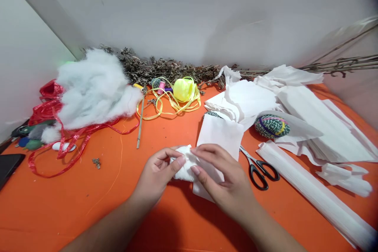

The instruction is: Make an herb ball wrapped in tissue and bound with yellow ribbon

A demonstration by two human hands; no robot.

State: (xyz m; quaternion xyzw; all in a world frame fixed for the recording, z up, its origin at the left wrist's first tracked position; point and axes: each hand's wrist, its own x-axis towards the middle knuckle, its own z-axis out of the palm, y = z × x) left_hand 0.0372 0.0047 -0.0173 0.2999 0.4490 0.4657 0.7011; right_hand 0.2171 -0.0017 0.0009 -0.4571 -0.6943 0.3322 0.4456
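A small white wad (pixel 184 170), paper or cotton, is held just above the orange table near the middle. My left hand (pixel 158 169) pinches its left side, thumb on top. My right hand (pixel 226 175) is at its right side, thumb and forefinger apart with the fingertips at the wad's edge; whether they grip it is hard to tell. Beneath and behind my right hand lies a white paper sheet (pixel 220 132). Black-handled scissors (pixel 258 168) rest to the right of that hand.
White fluffy stuffing (pixel 94 90) and red ribbon (pixel 73 157) lie at left. Yellow ribbon (pixel 183 90), a thin stick (pixel 141 120) and dried branches (pixel 168 69) are behind. Paper stacks (pixel 319 118), a yarn ball (pixel 271 126) and a white roll (pixel 313 189) occupy the right.
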